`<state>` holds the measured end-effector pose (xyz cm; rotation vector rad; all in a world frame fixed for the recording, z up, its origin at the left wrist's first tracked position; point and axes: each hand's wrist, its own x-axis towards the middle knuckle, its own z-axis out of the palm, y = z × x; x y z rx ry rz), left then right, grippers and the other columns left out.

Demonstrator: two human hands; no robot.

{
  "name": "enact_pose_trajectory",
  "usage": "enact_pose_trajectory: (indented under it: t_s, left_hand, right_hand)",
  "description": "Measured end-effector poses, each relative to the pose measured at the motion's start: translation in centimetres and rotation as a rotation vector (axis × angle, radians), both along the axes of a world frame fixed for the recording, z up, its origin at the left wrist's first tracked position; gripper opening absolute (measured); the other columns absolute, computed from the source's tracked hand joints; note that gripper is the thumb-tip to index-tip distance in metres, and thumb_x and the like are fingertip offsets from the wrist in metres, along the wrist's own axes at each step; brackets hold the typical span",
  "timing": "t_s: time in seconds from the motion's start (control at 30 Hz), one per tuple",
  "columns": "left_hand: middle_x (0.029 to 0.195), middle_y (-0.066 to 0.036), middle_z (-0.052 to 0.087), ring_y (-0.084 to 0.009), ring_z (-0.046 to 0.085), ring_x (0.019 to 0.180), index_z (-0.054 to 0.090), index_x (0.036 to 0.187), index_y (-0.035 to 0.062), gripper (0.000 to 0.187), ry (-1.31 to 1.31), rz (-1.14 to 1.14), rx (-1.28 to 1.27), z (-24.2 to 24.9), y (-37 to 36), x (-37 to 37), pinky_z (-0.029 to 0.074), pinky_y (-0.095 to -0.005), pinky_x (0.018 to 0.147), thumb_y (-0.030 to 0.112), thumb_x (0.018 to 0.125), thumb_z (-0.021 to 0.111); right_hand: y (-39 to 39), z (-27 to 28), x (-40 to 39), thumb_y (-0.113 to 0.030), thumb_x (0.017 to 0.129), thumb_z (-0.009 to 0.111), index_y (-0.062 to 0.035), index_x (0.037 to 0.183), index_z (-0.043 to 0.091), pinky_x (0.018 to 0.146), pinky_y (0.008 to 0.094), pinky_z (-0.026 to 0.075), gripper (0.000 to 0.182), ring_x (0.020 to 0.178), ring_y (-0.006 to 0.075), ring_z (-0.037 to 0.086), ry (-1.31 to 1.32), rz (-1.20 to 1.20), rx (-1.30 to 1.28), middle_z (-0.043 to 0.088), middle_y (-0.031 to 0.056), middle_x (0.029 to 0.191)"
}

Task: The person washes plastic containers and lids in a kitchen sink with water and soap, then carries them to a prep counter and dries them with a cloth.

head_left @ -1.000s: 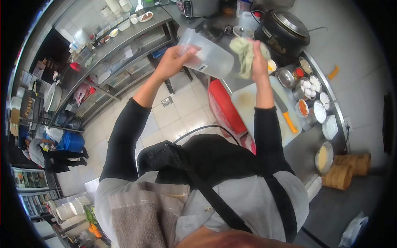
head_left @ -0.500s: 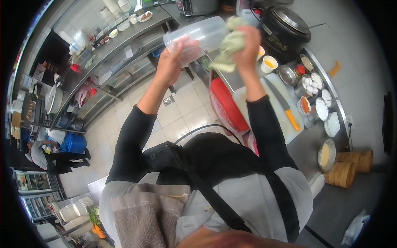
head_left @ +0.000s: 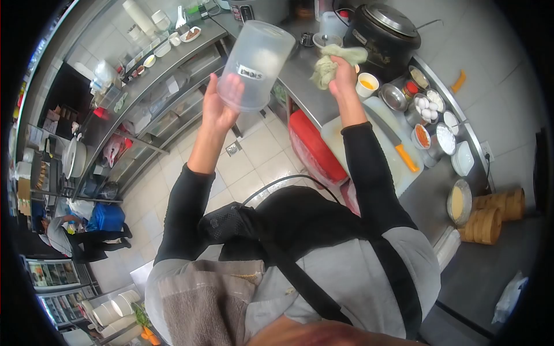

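My left hand (head_left: 218, 109) supports a clear plastic container (head_left: 262, 49) from its lower end, with the fingers behind the wall. The container is tilted and bears a white label (head_left: 250, 72) with dark lettering. To its right, my right hand (head_left: 345, 78) grips a crumpled pale green cloth (head_left: 325, 72), apart from the container. Below the right hand, a white cutting board (head_left: 375, 135) lies on the counter, with an orange-handled knife (head_left: 407, 157) on it.
A black soup warmer (head_left: 384, 43) stands at the counter's back. Along the wall are a cup of yellow liquid (head_left: 366, 85), eggs (head_left: 426, 109) and a bowl of orange bits (head_left: 422, 136). Bamboo steamers (head_left: 482, 226) sit at right. Another person (head_left: 60, 233) stands far left.
The container has swung from lying sideways to nearly upright, with its label now showing. My right hand has drawn the cloth away from it. My left hand's hold has turned palm-up.
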<state>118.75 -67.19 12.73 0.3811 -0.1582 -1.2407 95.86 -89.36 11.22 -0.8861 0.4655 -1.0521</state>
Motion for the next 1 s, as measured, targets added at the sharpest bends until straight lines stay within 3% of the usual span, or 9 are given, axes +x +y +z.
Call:
enact_pose_trajectory:
  t_s: [0.1,0.17,0.37,0.47,0.53,0.6,0.7,0.83,1.0]
  left_hand:
    - [0.08,-0.004,0.063,-0.016,0.061,0.074,0.06,0.106,0.0046,0.037,-0.244,0.02,-0.007,-0.2,-1.3,-1.1,0.051,-0.0283,0.072,0.04,0.096,0.058]
    - [0.071,-0.001,0.058,-0.0128,0.055,0.065,0.061,0.1,0.0057,0.034,-0.548,0.216,0.114,1.4,-1.4,-3.1,0.048,-0.0263,0.067,0.04,0.095,0.061]
    - [0.072,0.0,0.061,-0.0068,0.054,0.06,0.064,0.093,0.0035,0.033,-1.338,0.583,0.206,2.0,1.2,0.8,0.044,-0.0238,0.054,0.036,0.092,0.067]
    - [0.07,0.001,0.061,-0.0066,0.052,0.059,0.065,0.088,0.0041,0.024,-1.464,0.527,0.267,2.2,1.3,0.7,0.043,-0.0239,0.054,0.027,0.095,0.063]
    - [0.069,0.002,0.059,-0.0069,0.052,0.059,0.065,0.084,0.0038,0.024,-1.586,0.625,0.079,1.2,-0.7,-1.1,0.043,-0.0239,0.053,0.025,0.095,0.06]
    - [0.063,0.003,0.055,-0.0065,0.048,0.056,0.062,0.077,0.0046,0.028,-1.697,0.762,-0.016,0.5,-1.9,-1.3,0.039,-0.0242,0.051,0.023,0.096,0.057]
    - [0.054,0.005,0.044,-0.0053,0.039,0.05,0.053,0.062,0.0078,0.04,-1.364,0.581,0.173,3.4,-0.8,-2.0,0.029,-0.0262,0.047,0.025,0.098,0.052]
    - [0.057,0.004,0.041,-0.0065,0.034,0.053,0.047,0.057,0.0093,0.045,-1.03,0.709,0.05,5.2,-1.1,-1.7,0.026,-0.0285,0.048,0.027,0.097,0.055]
    - [0.085,-0.002,0.058,-0.0115,0.052,0.081,0.063,0.086,0.0037,0.023,-1.72,0.889,-0.095,3.8,-1.7,0.5,0.042,-0.0274,0.072,0.026,0.092,0.063]
  right_hand:
    - [3.6,-3.3,2.3,-0.018,0.094,0.05,-0.0046,0.119,0.056,0.088,0.0429,0.052,0.029,0.097,0.0289,0.063,-0.661,0.711,0.322,0.063,0.0127,0.109]
    - [11.5,-1.5,5.2,-0.023,0.096,0.05,-0.0043,0.124,0.054,0.092,0.044,0.05,0.033,0.097,0.0285,0.063,-0.35,0.112,0.496,0.063,0.0122,0.108]
    - [9.9,-2.9,-2.6,-0.029,0.098,0.051,-0.009,0.124,0.055,0.092,0.0408,0.049,0.034,0.101,0.0232,0.061,-0.398,0.428,0.299,0.063,0.0064,0.11]
    - [11.0,0.2,-2.4,-0.033,0.094,0.057,-0.0103,0.124,0.055,0.089,0.0417,0.049,0.038,0.102,0.0268,0.061,-0.026,0.174,-0.095,0.062,0.0094,0.109]
    - [14.6,2.9,1.3,-0.037,0.087,0.063,-0.0099,0.125,0.054,0.087,0.0416,0.048,0.047,0.102,0.031,0.059,0.405,-0.237,-1.338,0.06,0.0143,0.107]
    - [18.7,6.4,2.6,-0.034,0.081,0.069,-0.0063,0.129,0.051,0.101,0.0433,0.04,0.058,0.117,0.0394,0.049,0.925,-0.552,-1.567,0.052,0.019,0.123]
    - [14.4,3.8,4.9,-0.034,0.086,0.066,-0.0072,0.127,0.053,0.095,0.0401,0.045,0.051,0.112,0.0344,0.056,0.754,-0.358,-1.154,0.057,0.0193,0.119]
    - [12.1,3.9,3.3,-0.058,0.096,0.046,-0.0053,0.132,0.051,0.093,0.0368,0.051,0.063,0.108,0.0225,0.063,-0.172,0.874,0.266,0.062,0.0105,0.124]
    - [14.9,1.1,3.2,-0.063,0.092,0.049,-0.0052,0.133,0.049,0.094,0.0375,0.051,0.071,0.107,0.0222,0.063,-0.402,0.765,0.249,0.062,0.0117,0.121]
